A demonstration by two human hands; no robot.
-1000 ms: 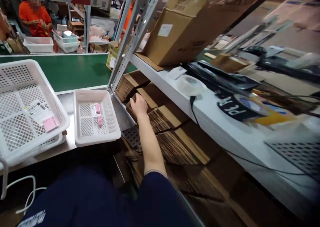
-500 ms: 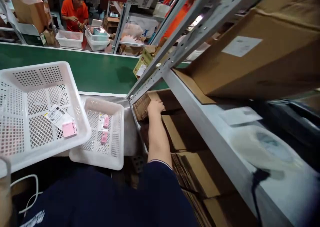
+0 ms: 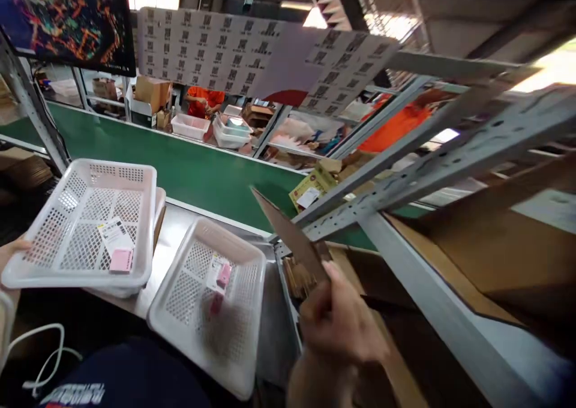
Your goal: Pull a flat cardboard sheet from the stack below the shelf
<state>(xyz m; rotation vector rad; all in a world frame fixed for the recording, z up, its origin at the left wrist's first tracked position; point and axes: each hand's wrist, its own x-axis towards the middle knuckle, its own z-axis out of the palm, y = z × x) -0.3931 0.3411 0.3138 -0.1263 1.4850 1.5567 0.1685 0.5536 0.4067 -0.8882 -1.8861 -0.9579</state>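
Note:
My right hand [image 3: 339, 321] grips a flattened brown cardboard box [image 3: 292, 237] and holds it up, tilted, just left of the grey shelf post. Below it stands a stack of flat cardboard boxes [image 3: 299, 276] under the shelf. To the left lies a small white mesh basket [image 3: 211, 303] with pink items and a label inside. A larger white mesh basket [image 3: 85, 225], holding a printed label and a pink pack, sits further left. My left hand [image 3: 11, 249] shows only at the frame's left edge, touching that basket's corner; its grip is hidden.
A green conveyor belt [image 3: 180, 165] runs behind the baskets. A grey metal shelf frame [image 3: 405, 162] slants across the right, with a big cardboard carton [image 3: 504, 246] on it. People in orange work beyond the belt beside white bins [image 3: 191, 126]. A white cable [image 3: 49, 351] lies at the lower left.
My right hand has pulled back from the stack under the shelf and lifted a flat cardboard box toward me. The view has swung up and left.

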